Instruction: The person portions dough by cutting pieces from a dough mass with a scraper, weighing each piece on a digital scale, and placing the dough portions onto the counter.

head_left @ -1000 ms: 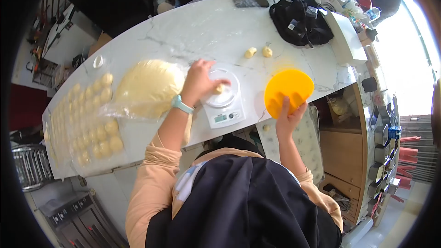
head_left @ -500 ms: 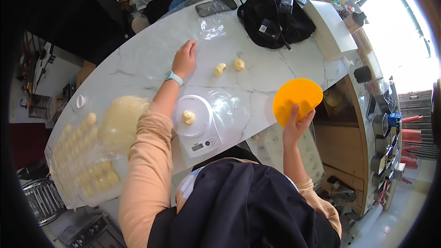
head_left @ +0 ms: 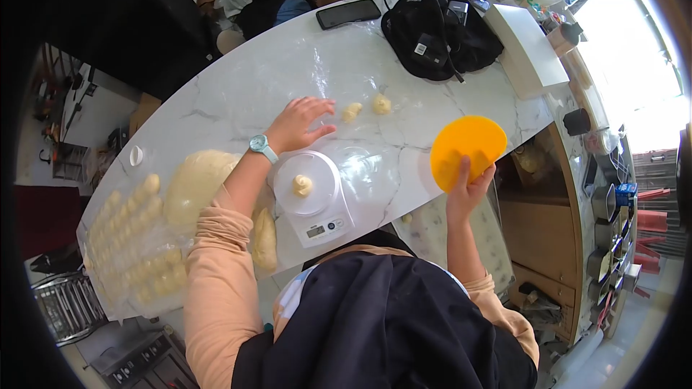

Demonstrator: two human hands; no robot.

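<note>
Left hand [head_left: 297, 125] hovered over bench [head_left: 238, 94], fingers spread; right hand [head_left: 467, 196] gripped yellow scraper [head_left: 472, 142]; dough lump [head_left: 302, 186] sat on scale [head_left: 318, 207].

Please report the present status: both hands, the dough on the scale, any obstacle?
Left hand open, empty, near two loose dough pieces. Right hand gripping yellow scraper. One dough piece on scale, nothing covering it.

My bench [head_left: 238, 86] is white, grey-veined, far edge curved. Bright light [head_left: 640, 47] beyond its right end, wood cabinet [head_left: 537, 229] under that end, pale floor [head_left: 659, 310] further right. Black unit [head_left: 169, 36] past far-left edge; knobbed appliance [head_left: 140, 364] below near-left corner.
</note>
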